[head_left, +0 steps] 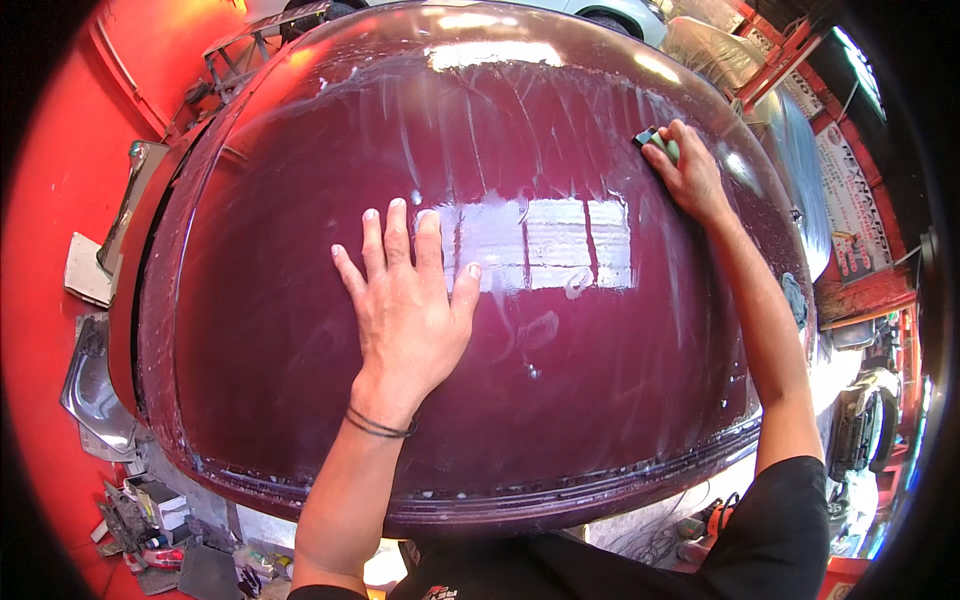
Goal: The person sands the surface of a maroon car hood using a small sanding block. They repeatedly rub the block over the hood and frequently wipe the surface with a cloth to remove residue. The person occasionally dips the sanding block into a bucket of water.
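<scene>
A large, curved maroon car panel [300,330], wet and glossy, fills most of the view, with pale milky streaks running over its far half. My left hand [410,310] lies flat on the panel left of the middle, fingers spread, holding nothing. Farther off on the right, my right hand [693,175] is closed round a small green and black block [662,146] against the streaked surface. My fingers cover part of the block, so its full shape is hidden. A bright window-like reflection [560,240] shows between the two hands.
A red wall [50,300] stands at the left, with grey and silver car parts [100,385] leaning there. Boxes and scraps [160,505] clutter the lower left floor. A white car [620,12] is beyond the panel. Plastic sheeting [795,170] hangs at the right.
</scene>
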